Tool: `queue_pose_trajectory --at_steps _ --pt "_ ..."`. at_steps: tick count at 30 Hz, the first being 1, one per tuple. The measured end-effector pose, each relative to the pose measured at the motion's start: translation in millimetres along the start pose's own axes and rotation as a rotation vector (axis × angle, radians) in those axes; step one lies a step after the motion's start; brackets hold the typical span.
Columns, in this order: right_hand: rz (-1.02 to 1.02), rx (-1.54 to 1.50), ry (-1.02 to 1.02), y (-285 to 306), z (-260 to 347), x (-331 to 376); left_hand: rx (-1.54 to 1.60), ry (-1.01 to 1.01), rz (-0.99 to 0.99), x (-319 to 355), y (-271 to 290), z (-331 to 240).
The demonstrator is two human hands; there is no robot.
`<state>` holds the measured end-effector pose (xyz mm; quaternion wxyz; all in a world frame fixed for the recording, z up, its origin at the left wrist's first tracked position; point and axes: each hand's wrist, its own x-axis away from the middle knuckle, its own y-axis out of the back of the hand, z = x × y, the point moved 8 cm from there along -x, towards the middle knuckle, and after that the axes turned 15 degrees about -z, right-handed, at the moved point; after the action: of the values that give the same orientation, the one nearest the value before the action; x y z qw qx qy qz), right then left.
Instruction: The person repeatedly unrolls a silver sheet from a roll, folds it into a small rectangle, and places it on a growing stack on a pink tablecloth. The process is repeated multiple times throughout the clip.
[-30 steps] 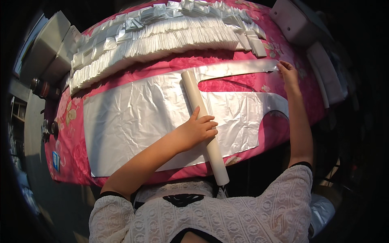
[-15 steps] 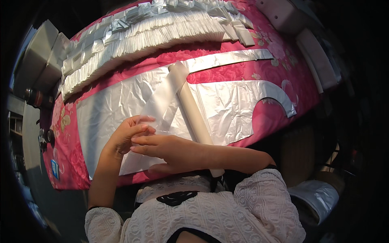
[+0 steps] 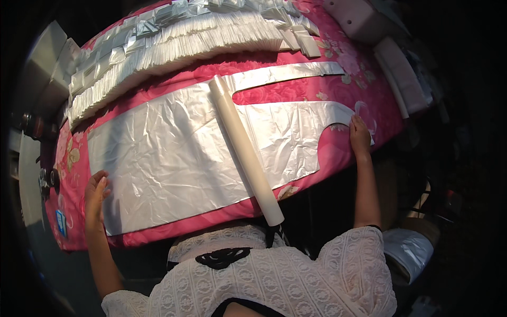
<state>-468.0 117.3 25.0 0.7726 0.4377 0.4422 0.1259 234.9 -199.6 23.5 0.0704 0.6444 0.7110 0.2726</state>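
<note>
A large silvery-white plastic sheet (image 3: pixel 153 153), cut like a vest bag with two straps at its right end, lies spread and creased before me. Across it rests a long pale roll (image 3: pixel 245 153), its near end jutting past the table edge. By the sheet's lower left corner is my left hand (image 3: pixel 96 195), fingers slightly bent and apart, holding nothing. Far to the right, my right hand (image 3: pixel 360 136) rests at the curved lower strap (image 3: pixel 335 109), fingers stretched out over it and partly hiding its tip. The upper strap (image 3: pixel 296 72) lies flat.
Long rows of folded white packets (image 3: pixel 179 50) line the back of the pink floral tablecloth (image 3: pixel 306 92). Pale boxes (image 3: pixel 45 58) stand at the left, and a white bin-like container (image 3: pixel 393 74) at the right. A small blue packet (image 3: pixel 61 223) lies near the left edge.
My hands were close together over the sheet; they have moved far apart, left hand to the left, right hand to the right strap. A translucent strip near the roll's far end no longer shows.
</note>
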Motion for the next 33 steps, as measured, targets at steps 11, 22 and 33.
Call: queue_pose_trajectory --at_steps 11,22,33 --pt "-0.199 0.205 0.1 6 -19 -7 0.067 -0.614 0.162 93 -90 -88" --pt "-0.266 0.166 -0.009 39 5 -7 -0.014 -0.7 0.31 138 -138 -97" --pt "-0.076 -0.1 0.219 40 50 -14 -0.041 -0.787 0.403 168 -169 -114"
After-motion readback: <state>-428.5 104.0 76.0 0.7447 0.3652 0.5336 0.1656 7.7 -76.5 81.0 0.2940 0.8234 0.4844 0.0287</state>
